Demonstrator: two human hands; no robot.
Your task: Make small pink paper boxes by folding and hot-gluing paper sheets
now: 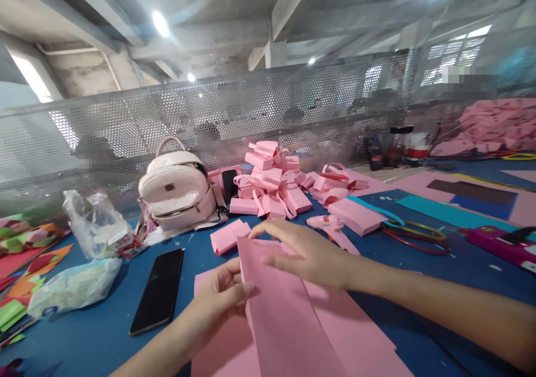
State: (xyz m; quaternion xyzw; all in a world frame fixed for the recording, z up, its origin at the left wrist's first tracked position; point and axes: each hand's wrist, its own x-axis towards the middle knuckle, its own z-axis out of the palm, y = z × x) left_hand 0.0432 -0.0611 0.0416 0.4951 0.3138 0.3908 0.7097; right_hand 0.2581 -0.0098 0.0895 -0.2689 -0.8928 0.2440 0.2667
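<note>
A folded pink craft sheet (285,315), paper or thin foam, stands partly raised in front of me. My left hand (221,299) pinches its left edge, thumb on the near face and fingers behind. Over its far end bends my right hand (305,254), fingertips at the top edge and thumb against the face. More flat pink sheets (226,340) lie underneath. Just beyond my hands rests a small folded pink piece (228,236). A pink-and-white glue gun (333,229) lies behind my right hand.
A heap of folded pink pieces (272,181) rises behind, beside a white backpack (178,190). At left are a black phone (157,290), plastic bags (75,287) and colourful scraps (33,271). Coiled bands (419,234) and a magenta tool (502,244) lie right. A perforated metal screen (251,109) stands behind.
</note>
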